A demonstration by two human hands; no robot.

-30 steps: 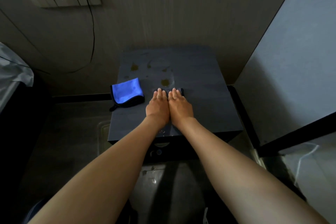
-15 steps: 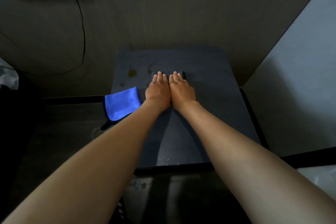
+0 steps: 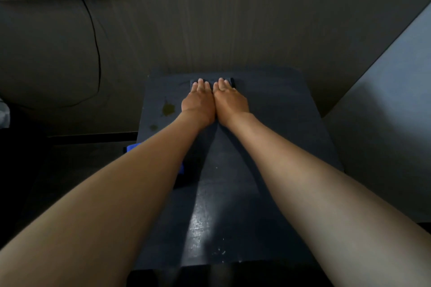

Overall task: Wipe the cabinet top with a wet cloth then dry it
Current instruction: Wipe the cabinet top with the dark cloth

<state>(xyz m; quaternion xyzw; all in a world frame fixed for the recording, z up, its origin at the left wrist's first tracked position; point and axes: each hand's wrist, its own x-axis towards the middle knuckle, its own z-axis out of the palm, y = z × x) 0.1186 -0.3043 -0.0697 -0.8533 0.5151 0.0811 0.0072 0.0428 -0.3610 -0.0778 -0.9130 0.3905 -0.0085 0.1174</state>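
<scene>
Left hand (image 3: 198,102) and right hand (image 3: 229,100), fingers flat, side by side, press dark cloth (image 3: 211,81) at cabinet top (image 3: 279,123) far edge. Risk: stroke misses stains (image 3: 168,109) left; blue cloth (image 3: 133,148) near left edge may get knocked off.

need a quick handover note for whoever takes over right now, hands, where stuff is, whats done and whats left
Left hand and right hand: side by side, fingers straight, pressing the dark cloth flat at the far edge of the cabinet top.
Blue cloth: at the cabinet's left edge, mostly hidden under the left forearm.
Done: the middle strip up to the hands looks wet and shiny.
Left: a brownish stain and a smaller spot remain on the left side. The right side's state is hard to judge. Drying not yet started; the blue cloth is presumably for that.
</scene>
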